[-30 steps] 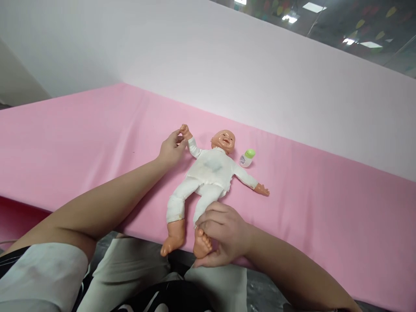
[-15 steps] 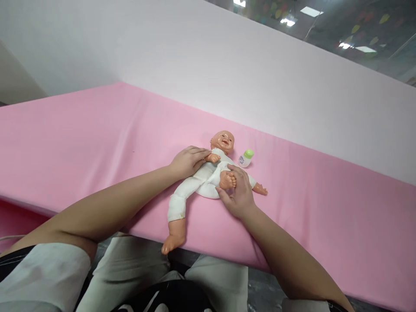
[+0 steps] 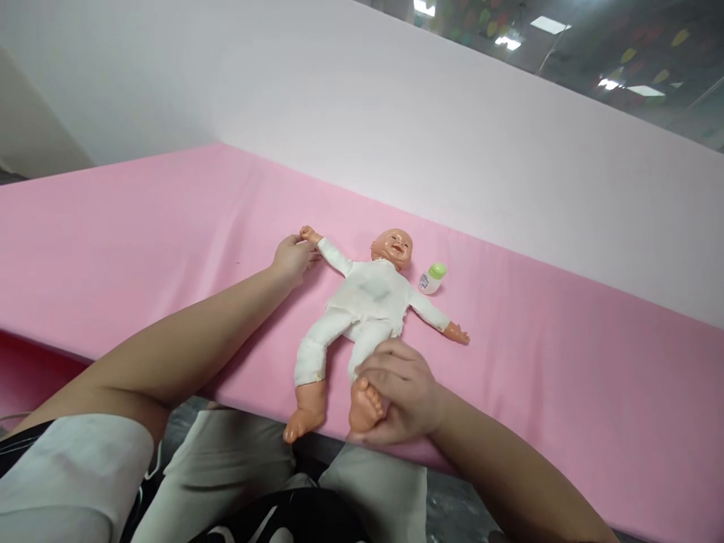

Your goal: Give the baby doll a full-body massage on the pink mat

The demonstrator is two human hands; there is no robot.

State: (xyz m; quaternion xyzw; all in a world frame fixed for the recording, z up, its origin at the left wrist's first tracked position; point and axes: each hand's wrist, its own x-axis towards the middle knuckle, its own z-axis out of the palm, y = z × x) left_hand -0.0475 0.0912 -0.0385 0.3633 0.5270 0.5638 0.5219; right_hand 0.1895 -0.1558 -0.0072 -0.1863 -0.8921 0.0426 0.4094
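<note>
The right hand [image 3: 403, 394] is gripping the doll [image 3: 370, 290] by one lower leg, its fingers wrapped over the ankle and the thumb under the bare foot [image 3: 365, 407], sole and toes facing the person. Between 10 and 11 o'clock from there, the left hand [image 3: 292, 259] touches the doll's outstretched arm at the wrist; its fingers are partly hidden, so one cannot tell whether they close round it. The doll lies on its back on the pink counter [image 3: 566, 362], its head at 1 o'clock from its white torso, its free arm reaching to 4 o'clock. Its other leg points to 7 o'clock, the foot at the near edge. Just beside the head, at 4 o'clock, is a green-capped bottle [image 3: 433, 279]. At 12 o'clock, past the counter, rises a pale wall [image 3: 339, 98]; at 6 o'clock are the person's light trousers [image 3: 226, 452].
</note>
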